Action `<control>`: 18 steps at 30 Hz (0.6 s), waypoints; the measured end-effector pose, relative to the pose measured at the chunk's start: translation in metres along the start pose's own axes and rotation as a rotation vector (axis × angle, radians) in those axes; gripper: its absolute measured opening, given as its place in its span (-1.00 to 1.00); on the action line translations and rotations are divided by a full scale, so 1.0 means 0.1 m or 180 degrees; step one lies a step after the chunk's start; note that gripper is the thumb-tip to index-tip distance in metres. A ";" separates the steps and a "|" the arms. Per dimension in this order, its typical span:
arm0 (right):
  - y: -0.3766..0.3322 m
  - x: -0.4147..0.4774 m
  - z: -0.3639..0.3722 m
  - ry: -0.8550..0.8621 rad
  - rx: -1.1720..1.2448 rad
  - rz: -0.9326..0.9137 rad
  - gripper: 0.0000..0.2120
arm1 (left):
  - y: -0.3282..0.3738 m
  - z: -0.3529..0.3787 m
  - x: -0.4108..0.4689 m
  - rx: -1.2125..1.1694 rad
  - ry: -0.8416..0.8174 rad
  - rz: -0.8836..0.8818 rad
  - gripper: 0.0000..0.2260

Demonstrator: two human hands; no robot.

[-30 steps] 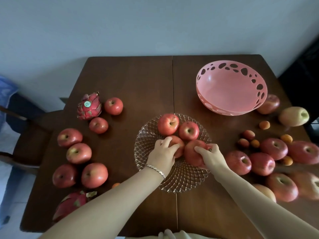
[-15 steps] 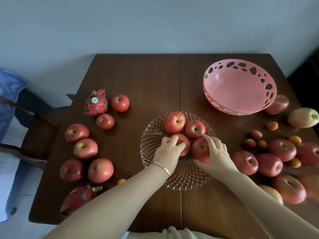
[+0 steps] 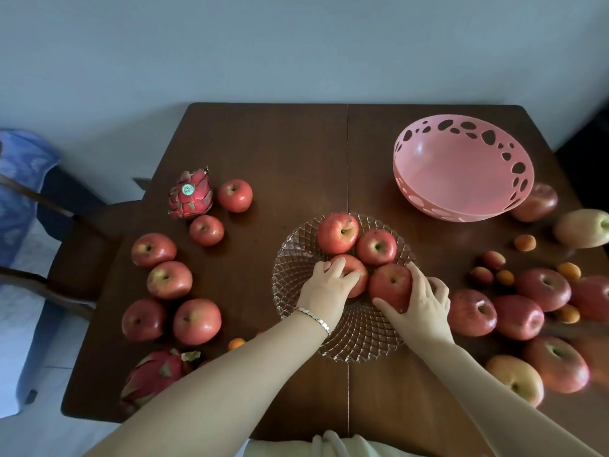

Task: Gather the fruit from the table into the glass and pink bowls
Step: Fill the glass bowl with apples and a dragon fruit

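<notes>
A cut-glass bowl sits mid-table with several red apples in it. My left hand rests over the near-left apple in the bowl, fingers curled on it. My right hand wraps the near-right apple from its right side. Two more apples lie at the bowl's far side. The pink perforated bowl stands empty at the back right.
Loose apples and two dragon fruits lie on the left of the brown table. More apples and small orange fruits crowd the right side. A chair stands at the left.
Both hands have set their apples lower into the glass bowl and stay on them. The view has shifted slightly; the right hand now wraps its apple from the right.
</notes>
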State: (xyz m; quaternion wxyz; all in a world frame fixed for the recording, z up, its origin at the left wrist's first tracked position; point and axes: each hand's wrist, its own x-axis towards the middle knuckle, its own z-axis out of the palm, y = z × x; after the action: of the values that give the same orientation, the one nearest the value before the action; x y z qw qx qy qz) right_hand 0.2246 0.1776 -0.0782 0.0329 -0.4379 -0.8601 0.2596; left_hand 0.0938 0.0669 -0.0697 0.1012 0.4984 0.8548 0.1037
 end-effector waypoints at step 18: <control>-1.21 -0.28 -0.07 -0.0894 0.0411 -0.1581 -0.68 | -1.22 -0.70 -0.74 -0.0424 -0.0082 -0.1610 -0.69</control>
State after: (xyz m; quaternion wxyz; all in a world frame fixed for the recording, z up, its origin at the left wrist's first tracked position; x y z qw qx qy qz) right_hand 0.1551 0.1011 -0.0097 0.0040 -0.1707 -0.9188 0.3558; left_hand 0.0088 -0.0616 -0.0309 0.1674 0.2624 0.9421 0.1248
